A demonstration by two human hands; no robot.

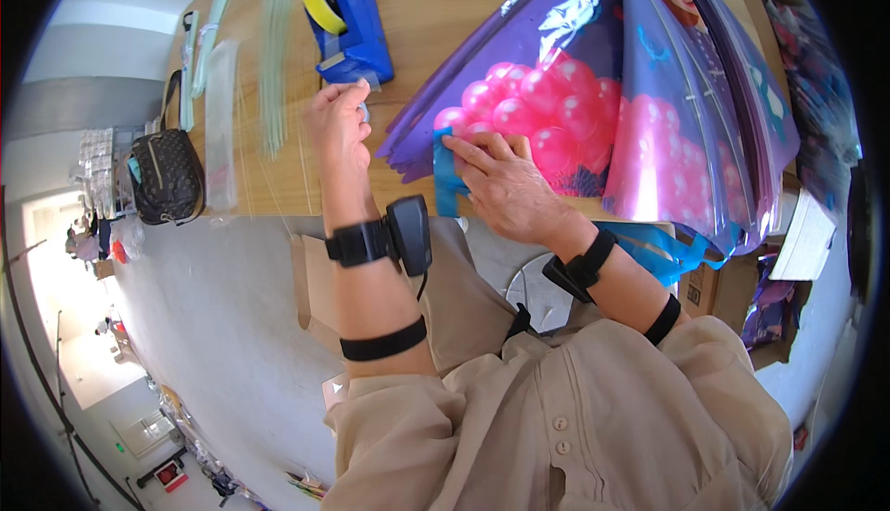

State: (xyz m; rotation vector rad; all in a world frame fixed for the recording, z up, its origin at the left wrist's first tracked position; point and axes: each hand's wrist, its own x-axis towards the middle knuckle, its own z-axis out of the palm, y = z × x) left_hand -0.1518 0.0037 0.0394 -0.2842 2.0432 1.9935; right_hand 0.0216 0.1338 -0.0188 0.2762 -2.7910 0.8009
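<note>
My left hand (339,131) is closed in a pinch beside the front of a blue tape dispenser (357,43) with a yellow-rimmed roll. A small piece of clear tape (373,81) shows at its fingertips. My right hand (510,187) has its fingers bent over a short blue strip (446,173), pressing it at the left corner of a glossy purple printed sheet (519,48). Pink balls and a cartoon figure are printed on this film, which lies in several layers and droops over the table's front edge at the right. The right thumb is hidden.
Thin pale rods (275,57) and a clear plastic sleeve (221,122) lie on the wooden table (426,1). A dark patterned bag (167,173) hangs at its left edge. Blue strips (649,247) dangle below the film, near a cardboard box (700,289).
</note>
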